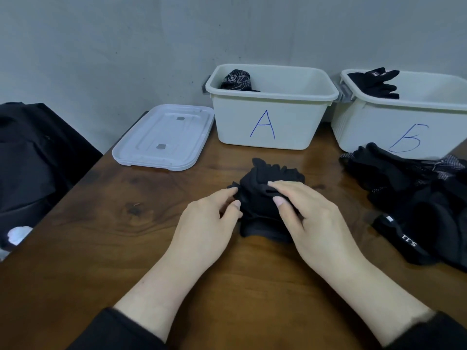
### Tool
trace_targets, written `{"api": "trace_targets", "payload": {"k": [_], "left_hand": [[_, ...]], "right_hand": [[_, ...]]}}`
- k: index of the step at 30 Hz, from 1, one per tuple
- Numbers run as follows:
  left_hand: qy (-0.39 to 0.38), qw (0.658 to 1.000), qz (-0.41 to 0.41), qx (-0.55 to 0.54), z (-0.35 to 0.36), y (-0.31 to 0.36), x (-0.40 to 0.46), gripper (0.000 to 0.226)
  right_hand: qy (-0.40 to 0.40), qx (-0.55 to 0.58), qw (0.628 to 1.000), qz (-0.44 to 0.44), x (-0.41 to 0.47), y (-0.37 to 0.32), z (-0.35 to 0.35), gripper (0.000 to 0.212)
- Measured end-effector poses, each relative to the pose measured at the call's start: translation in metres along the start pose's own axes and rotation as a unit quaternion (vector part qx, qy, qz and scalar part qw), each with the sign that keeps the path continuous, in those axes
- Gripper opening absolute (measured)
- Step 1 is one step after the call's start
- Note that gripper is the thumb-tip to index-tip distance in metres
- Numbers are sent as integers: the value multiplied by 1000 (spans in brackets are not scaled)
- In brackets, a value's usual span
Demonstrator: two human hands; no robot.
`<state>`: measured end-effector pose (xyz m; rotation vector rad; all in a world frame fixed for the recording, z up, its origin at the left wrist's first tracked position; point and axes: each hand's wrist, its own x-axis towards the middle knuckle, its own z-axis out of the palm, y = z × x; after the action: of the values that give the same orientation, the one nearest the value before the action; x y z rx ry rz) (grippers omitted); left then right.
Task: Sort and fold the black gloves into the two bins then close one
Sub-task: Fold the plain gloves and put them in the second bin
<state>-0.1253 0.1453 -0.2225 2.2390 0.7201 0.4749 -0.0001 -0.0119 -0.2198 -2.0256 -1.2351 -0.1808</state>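
Both hands work a crumpled black fabric glove [265, 195] on the brown wooden table [126, 236], in front of the white plastic bin marked "A" [271, 117].

The glove's fingers point toward bin A, cuff toward the person. The left hand [209, 223] pinches its left edge; the right hand [310, 215] presses on top, thumb and fingers pinching fabric. Right of bin A, the second white bin [394, 122] reads "Б".

Both hands, left hand [212, 218] and right hand [310, 218], are pinching a bunched black glove [262, 195] on the tabletop [126, 223] before bin A [270, 122].
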Motion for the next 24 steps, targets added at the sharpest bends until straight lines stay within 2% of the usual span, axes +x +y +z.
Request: {"api": "trace_targets", "payload": {"k": [4,8,10,14,17,19,21,24], "left_hand": [[1,1000,16,10,3,-3,3,45],[30,993,96,62,10,-3,10,58],[64,983,140,95,13,-4,21,53],[150,962,201,111,12,-4,46,28],[158,953,233,114,3,-6,50,29],[125,949,257,130,-4,-16,50,28],[74,944,273,168,-9,-29,48,25],[-11,956,237,174,-12,-39,44,25]], "right_hand": [[-11,0,1000,-4,-2,1,-2,40],[0,15,1000,-7,-3,2,-2,38],[15,13,1000,-12,-2,3,-3,37],[61,-2,997,-39,4,7,-6,32],[75,-59,991,-95,2,8,-8,32],[43,-85,988,-119,-2,6,-8,31],[-38,-91,989,-112,-10,5,-5,33],[-160,-59,985,-38,-20,1,-8,59]]}}
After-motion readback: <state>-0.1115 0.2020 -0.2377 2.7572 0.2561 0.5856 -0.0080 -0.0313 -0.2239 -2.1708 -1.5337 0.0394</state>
